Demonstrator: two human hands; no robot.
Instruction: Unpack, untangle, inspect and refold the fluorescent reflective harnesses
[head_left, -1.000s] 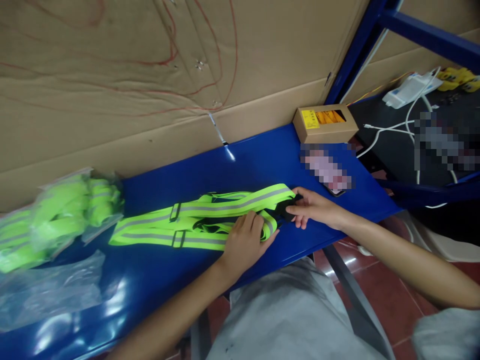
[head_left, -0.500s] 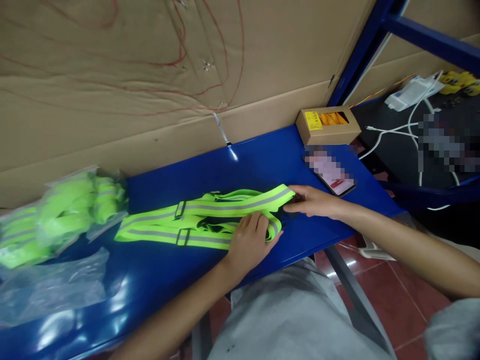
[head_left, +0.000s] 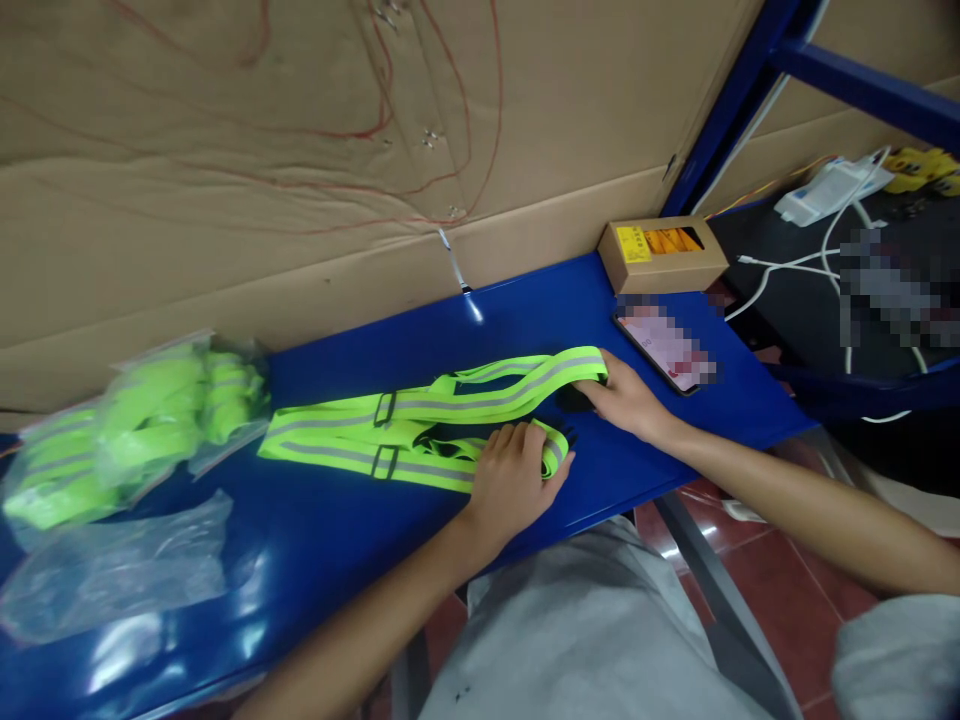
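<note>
A neon-yellow reflective strap harness (head_left: 330, 461) with grey stripes and black slide buckles lies stretched out, folded in layers, across the blue table. My left hand (head_left: 512, 483) rests over the nearer bands at their right end, fingers curled onto the strap. Farther right, my right hand (head_left: 626, 395) grips the looped end of the upper band, its thumb and fingertips partly hidden by the strap. A dark piece, too unclear to name, shows just under that loop. Between the two hands the bands are spread apart.
Clear bags of neon straps (head_left: 154, 420) lie at the left, with a flat plastic bag (head_left: 124, 570) in front. A phone (head_left: 660, 348) and a cardboard box (head_left: 664, 258) are at the right. A small lit lamp (head_left: 456, 262) stands against the cardboard wall.
My right hand has moved the upper band's end slightly away from my left hand, and the band now curves over its fingers. My left hand stays on the nearer bands.
</note>
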